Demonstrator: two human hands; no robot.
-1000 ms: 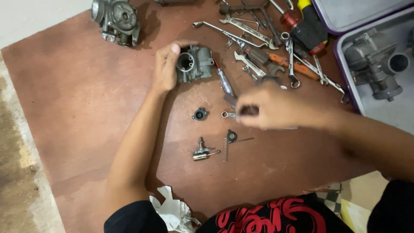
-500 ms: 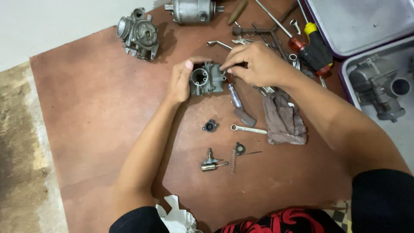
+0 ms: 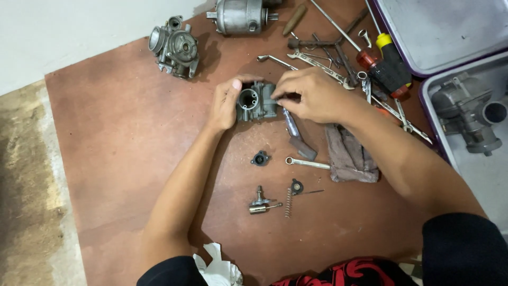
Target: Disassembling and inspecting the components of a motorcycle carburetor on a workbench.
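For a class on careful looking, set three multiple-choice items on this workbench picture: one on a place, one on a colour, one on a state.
1. Where does the small spring lie?
A. In the grey tray
B. On the brown board, nearer the person than the grey cloth
C. On top of the motor

2. What colour is the handle tip of the screwdriver?
A. Yellow
B. Blue
C. White

3. How is the metal engine part held?
A. It lies untouched
B. One hand only
C. Both hands are on it

Answers: 1 B, it lies on the board below the cloth. 2 A, the tip is yellow. 3 C, the left hand steadies it and the right hand works at its side.
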